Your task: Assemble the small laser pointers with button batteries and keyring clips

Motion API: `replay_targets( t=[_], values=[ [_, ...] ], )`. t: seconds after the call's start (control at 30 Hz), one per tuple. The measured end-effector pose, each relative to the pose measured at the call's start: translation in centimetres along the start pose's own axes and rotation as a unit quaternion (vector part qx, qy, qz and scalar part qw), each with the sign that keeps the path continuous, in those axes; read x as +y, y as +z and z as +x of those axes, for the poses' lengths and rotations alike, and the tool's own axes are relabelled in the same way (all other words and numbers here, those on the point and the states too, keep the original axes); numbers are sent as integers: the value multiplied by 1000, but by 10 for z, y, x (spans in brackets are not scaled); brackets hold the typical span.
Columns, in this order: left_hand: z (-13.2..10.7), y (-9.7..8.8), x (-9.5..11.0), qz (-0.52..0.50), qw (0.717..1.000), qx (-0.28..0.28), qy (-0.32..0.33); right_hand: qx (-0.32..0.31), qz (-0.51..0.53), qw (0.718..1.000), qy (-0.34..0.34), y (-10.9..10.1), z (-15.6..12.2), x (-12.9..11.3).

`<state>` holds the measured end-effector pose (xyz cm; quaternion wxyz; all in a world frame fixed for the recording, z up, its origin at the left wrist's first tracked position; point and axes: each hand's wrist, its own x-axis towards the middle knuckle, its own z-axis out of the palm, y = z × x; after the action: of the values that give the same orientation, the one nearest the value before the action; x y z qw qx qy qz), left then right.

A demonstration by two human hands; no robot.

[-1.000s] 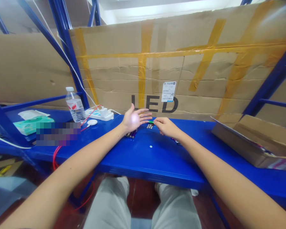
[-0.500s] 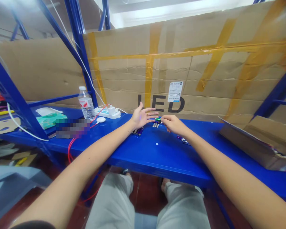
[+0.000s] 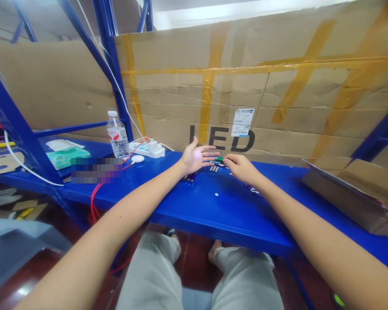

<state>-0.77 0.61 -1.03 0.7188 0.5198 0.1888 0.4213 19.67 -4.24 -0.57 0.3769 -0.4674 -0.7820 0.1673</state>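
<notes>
My right hand pinches a small green flashlight over the blue tabletop, its front end towards my left hand. My left hand is open, palm facing the light and fingers spread, and a bright pinkish-white spot shows on the palm. Below the left hand lie several dark slim cylinders side by side. A cluster of small silvery round pieces sits under the flashlight. Small purple and dark pieces, too small to make out, lie beside my right wrist.
An open cardboard box stands at the right. On the left are a water bottle, a white power strip, red cables and a green tissue pack. A large taped carton walls off the back.
The light on my left palm has gone from a faint purple spot to a large bright one. Both hands stay close together, and the view has shifted slightly.
</notes>
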Motion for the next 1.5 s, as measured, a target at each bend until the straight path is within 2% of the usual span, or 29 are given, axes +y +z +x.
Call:
replay_targets(
  t=[0.13, 0.3, 0.63, 1.23, 1.5],
  values=[
    [-2, 2, 0, 1, 1000, -18, 6, -14, 2, 1000, -7, 3, -1, 0],
    [-3, 1, 0, 4, 1000, -13, 3, -16, 1, 1000, -9, 3, -3, -1],
    [-3, 1, -2, 3, 1000, -19, 1, 24, 22, 999, -18, -3, -1, -5],
    [-6, 1, -1, 9, 1000, -19, 2, 27, -26, 999, -33, -4, 3, 12],
    [-7, 1, 0, 36, 999, -16, 5, 20, -29, 999, -8, -5, 5, 12]
  ],
)
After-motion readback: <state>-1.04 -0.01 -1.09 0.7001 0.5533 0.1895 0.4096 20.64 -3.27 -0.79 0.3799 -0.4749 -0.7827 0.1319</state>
